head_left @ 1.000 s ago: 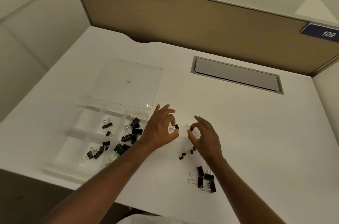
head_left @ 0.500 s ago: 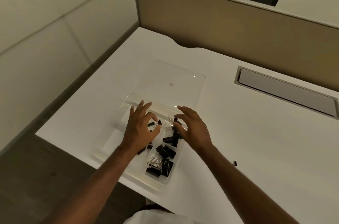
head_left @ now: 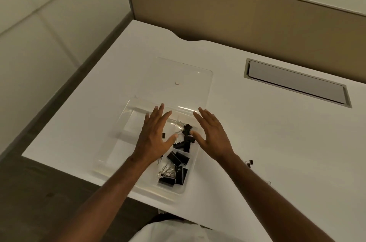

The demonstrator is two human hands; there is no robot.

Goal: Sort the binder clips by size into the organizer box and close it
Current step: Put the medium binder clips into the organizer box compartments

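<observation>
Both hands hovered flat, fingers straight and holding nothing, over a clear organizer box (head_left: 111, 164) on a white desk (head_left: 277, 142). The left hand (head_left: 153, 136) lay at 9 o'clock of the right hand (head_left: 213, 135). Black binder clips (head_left: 178, 166) filled the box's compartments at 6 o'clock of the hands. Its lid (head_left: 186, 77) lay open at 12 o'clock. One stray clip (head_left: 249, 162) sat at 3 o'clock, outside.

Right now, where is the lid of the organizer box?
In the head view, the clear lid lies open and flat on the white desk, behind the organizer box, beyond both hands and left of the grey cable hatch.
</observation>
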